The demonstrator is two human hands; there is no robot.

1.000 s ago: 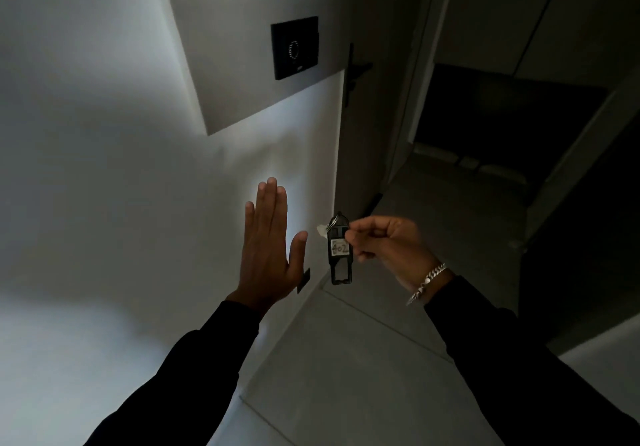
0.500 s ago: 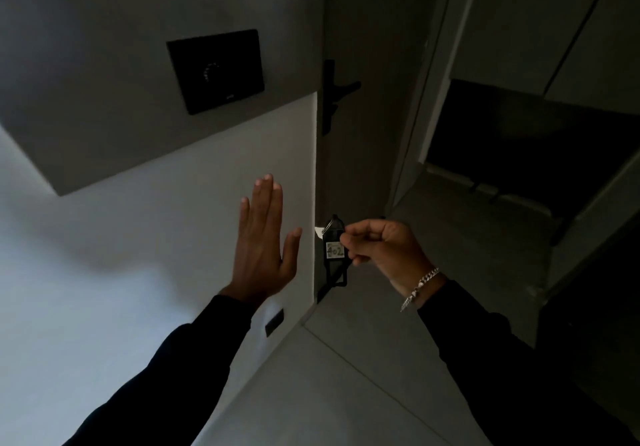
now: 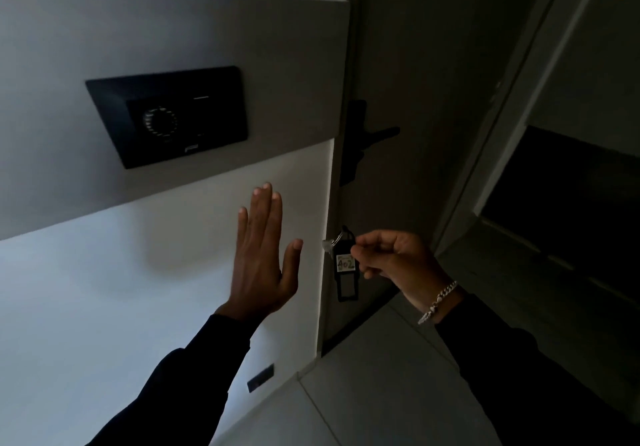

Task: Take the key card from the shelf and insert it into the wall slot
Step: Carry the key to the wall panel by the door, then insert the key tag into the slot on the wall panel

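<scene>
1. Your right hand [image 3: 391, 258], lower centre-right of the frame, is closed in a pinch on the key card [image 3: 345, 265]: thumb and bent fingers grip its right edge near the top. The card hangs free below the pinch, long axis close to vertical, a small label reading roughly "402" on its face, and a metal ring at its top end.

2. The wall slot [image 3: 200, 98] shows as a thin pale line in the upper right part of the black wall panel [image 3: 169, 116], upper left of the frame. From the card, the slot lies up and to the left, well apart.

3. Judgement: the card is off the shelf, so what remains is the carry and the insertion. Which end of the card enters the slot cannot be told.

4. Your left hand [image 3: 265, 255] is flat and fully open, fingers together and pointing up, thumb spread, holding nothing. It sits between the card and the panel, lower centre of the frame, and is the hand nearer the slot. Whether the palm touches the white wall [image 3: 104, 290] cannot be told.

5. Surface: the panel sits on a grey band [image 3: 86, 47] running across the white wall.

6. Room: dim. A dark door [image 3: 398, 65] with a black lever handle [image 3: 374, 134] stands just right of the wall edge; grey floor tiles [image 3: 381, 393] fill the lower right. No shelf in view.
</scene>
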